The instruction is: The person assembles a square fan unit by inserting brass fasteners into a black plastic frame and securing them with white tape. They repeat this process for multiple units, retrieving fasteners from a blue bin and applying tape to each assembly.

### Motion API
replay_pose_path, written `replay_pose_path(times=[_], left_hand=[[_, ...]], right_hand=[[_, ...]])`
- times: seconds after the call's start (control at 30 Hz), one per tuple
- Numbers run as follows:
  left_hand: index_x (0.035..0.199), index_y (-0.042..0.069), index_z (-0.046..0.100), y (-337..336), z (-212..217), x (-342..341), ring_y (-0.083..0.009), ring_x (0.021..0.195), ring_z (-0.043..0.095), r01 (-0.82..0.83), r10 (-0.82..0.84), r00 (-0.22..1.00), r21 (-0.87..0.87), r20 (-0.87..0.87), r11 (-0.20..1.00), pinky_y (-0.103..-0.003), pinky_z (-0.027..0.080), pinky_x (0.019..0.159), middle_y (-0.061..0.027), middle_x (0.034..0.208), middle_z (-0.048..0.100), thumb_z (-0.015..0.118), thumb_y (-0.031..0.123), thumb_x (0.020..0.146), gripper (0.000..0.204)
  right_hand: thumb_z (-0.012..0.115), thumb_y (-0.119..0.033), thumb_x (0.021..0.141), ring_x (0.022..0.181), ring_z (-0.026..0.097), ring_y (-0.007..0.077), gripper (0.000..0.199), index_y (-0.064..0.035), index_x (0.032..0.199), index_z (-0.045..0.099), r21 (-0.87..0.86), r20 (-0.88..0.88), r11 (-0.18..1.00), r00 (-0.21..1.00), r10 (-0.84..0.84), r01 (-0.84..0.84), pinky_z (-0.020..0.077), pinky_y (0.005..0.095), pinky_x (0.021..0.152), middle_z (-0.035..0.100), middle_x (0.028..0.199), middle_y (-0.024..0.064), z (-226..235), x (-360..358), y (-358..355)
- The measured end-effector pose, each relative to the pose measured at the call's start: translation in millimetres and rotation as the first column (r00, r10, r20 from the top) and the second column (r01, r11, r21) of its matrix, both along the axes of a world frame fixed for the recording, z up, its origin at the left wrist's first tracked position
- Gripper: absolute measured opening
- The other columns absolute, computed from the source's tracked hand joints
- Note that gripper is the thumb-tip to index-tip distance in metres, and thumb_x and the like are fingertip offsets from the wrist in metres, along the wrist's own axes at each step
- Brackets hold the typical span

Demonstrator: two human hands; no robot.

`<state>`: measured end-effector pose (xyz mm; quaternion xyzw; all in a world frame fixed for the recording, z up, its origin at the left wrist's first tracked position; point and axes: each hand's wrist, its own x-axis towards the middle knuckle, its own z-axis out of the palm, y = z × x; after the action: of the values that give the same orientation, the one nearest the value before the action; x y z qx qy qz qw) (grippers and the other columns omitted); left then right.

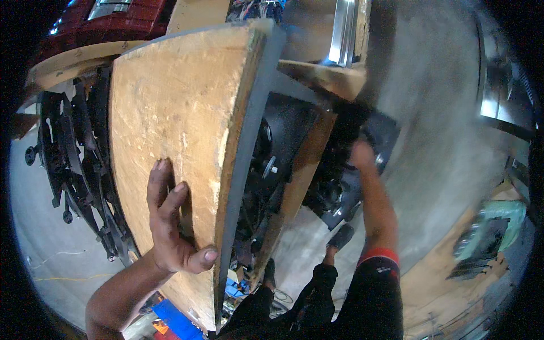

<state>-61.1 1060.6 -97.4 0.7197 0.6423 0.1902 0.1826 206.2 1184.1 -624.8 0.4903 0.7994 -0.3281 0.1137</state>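
Note:
My left hand (170, 226) lies with fingers apart on the worn top of a wooden workbench (175, 107), its thumb near the grey-edged right side. My right hand (361, 154) reaches down beside the bench and looks closed on a black panel-like part (382, 133); motion blur and dark shapes hide its fingertips. That part sits tilted outside the bench's lower shelf, with small shiny fittings at its lower end. Further black parts (269, 153) are stacked under the benchtop, next to a wooden shelf board (309, 164).
Long black brackets with small wheels (79, 158) are left of the bench. Behind it stand a dark red surface (110, 25) and a wooden rack with a shiny metal rail (343, 34). A green-wrapped item (493, 226) lies at right. Blue boxes (175, 320) are low down, near my feet.

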Motion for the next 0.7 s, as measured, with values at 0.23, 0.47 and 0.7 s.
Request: replay_pose_path(times=[0.23,0.47,0.7], left_hand=[[0.146,-0.003,0.038,1,1,4,-0.0442,0.151,0.015,-0.018,0.019,1.000,-0.010,0.022,1.000,-0.052,0.013,0.122,-0.0324,0.158,0.017,0.071,0.049,0.082,0.090],[0.140,-0.001,0.048,5,4,8,-0.0471,0.142,0.032,-0.041,0.047,0.984,0.036,-0.170,0.998,-0.055,0.027,0.116,-0.0317,0.150,0.034,0.071,0.053,0.078,0.085],[0.138,0.000,0.051,14,10,14,-0.0476,0.138,0.038,-0.016,0.065,0.944,0.153,-0.324,0.988,-0.055,0.031,0.114,-0.0314,0.147,0.042,0.065,0.059,0.080,0.084]], right_hand=[[0.061,-0.024,0.087,0.122,0.056,0.0388,0.039,-0.0056,0.121,0.064,-0.093,0.174,0.996,0.984,0.031,-0.015,0.0493,0.0571,0.095,0.061,0.126,0.0200,22,-18,3],[0.064,-0.023,0.078,0.104,0.062,0.0417,0.043,-0.0041,0.117,0.067,0.165,-0.168,0.983,0.984,-0.054,0.082,0.0523,0.0517,0.087,0.063,0.121,0.0253,51,-41,-74],[0.056,-0.031,0.086,0.107,0.066,0.0412,0.042,-0.0027,0.115,0.068,-0.298,-0.032,0.936,0.982,0.184,-0.185,0.0532,0.0530,0.092,0.067,0.119,0.0221,63,41,-266]])
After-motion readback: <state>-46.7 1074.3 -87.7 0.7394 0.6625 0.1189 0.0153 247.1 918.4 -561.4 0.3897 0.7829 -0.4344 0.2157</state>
